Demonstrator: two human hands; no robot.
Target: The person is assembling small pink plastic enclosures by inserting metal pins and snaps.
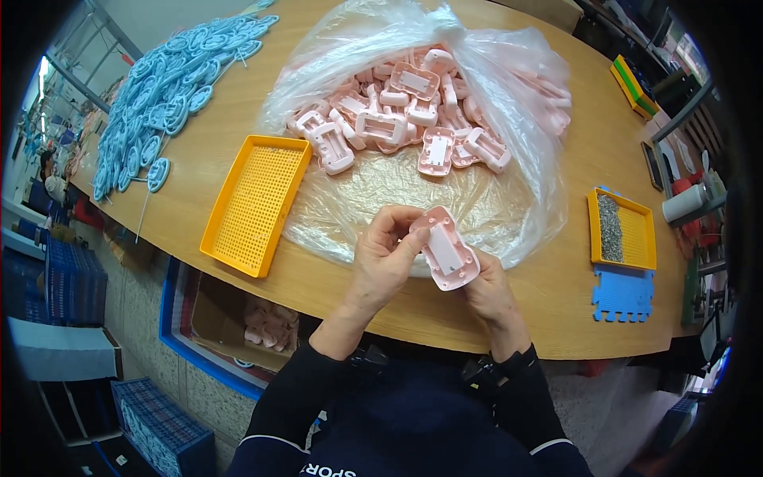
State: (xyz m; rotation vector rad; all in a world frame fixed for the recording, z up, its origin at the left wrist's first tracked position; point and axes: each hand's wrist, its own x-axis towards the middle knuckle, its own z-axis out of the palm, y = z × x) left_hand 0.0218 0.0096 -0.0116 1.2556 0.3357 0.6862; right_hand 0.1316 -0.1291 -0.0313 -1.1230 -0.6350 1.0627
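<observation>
Between my two hands, over the near edge of the table, is a pink plastic housing (pixel 447 253) with a pale rectangular panel in its middle and small posts around it. My left hand (pixel 387 253) pinches its upper left edge, thumb on the face. My right hand (pixel 491 292) grips the lower right side, its fingers partly hidden behind the part. Beyond my hands, a clear plastic bag (pixel 358 187) lies spread open with a heap of similar pink housings (pixel 381 127) in it.
An orange perforated tray (pixel 253 208) lies left of the bag. Light-blue plastic parts (pixel 159 87) are piled at the far left. On the right, a second orange tray (pixel 636 230) holds small grey pieces beside a blue foam mat (pixel 624 292). Below the table, a cardboard box (pixel 218 318) contains pink parts.
</observation>
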